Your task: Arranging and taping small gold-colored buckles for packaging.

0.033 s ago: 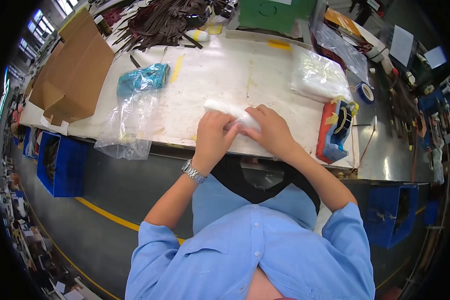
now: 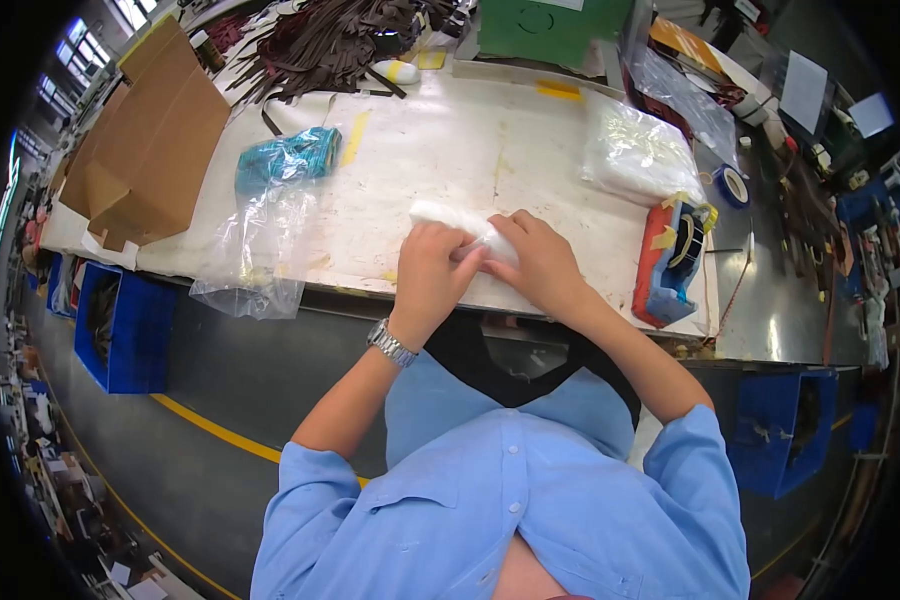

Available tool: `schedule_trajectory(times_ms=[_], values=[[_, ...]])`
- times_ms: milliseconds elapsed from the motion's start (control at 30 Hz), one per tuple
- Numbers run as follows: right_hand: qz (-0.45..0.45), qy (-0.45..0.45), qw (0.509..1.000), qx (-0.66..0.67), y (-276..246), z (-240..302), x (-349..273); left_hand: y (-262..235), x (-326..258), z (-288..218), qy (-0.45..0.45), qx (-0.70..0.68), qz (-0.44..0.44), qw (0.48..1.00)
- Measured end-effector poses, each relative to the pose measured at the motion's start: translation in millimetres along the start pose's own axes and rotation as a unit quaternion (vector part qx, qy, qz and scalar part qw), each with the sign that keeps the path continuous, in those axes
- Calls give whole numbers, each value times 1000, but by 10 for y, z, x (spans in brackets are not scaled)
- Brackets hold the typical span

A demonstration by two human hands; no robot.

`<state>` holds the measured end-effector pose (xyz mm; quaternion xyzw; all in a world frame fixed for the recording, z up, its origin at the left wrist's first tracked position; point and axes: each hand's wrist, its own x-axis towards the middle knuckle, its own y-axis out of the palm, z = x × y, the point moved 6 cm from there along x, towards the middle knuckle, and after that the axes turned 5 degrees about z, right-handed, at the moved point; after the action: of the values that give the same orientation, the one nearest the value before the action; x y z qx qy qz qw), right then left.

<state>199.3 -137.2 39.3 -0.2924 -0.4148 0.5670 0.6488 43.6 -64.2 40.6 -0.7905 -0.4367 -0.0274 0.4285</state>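
Near the front edge of the white-covered table, a white rolled bundle of soft, thin material lies between my hands. My left hand, with a metal watch on its wrist, has its fingers wrapped over the left part of the bundle. The right part is gripped by my right hand, whose thumb comes close to the left thumb. The hands hide much of the bundle, and what is inside it does not show.
Left of my hands lies a clear plastic bag with teal contents, beyond it an opened cardboard box. To the right stand a tape dispenser, a pack of white sheets and a blue tape roll. Dark strips heap at the back.
Both hands keep their grip on the white bundle. The left hand has shifted very slightly to the right; nothing else has visibly moved.
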Motion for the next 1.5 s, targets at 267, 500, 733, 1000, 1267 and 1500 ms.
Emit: schedule_trajectory(times_ms=[267,500,733,1000,1267,1500], values=[[4,-37,997,63,-34,30,-20,137,13,80,-77,-24,-12,997],[106,-7,974,202,32,-261,-11,59,29,301,-159,-225,55,960],[45,-41,986,152,17,-169,-9,11,120,314,-235,-360,101,897],[30,-6,995,99,93,-81,-15,96,185,282,-177,-145,166,959],[88,-40,983,158,114,-300,36,78,133,329,-155,-153,164,962],[51,-15,979,194,205,-305,80,83,147,303,-222,-305,106,920]])
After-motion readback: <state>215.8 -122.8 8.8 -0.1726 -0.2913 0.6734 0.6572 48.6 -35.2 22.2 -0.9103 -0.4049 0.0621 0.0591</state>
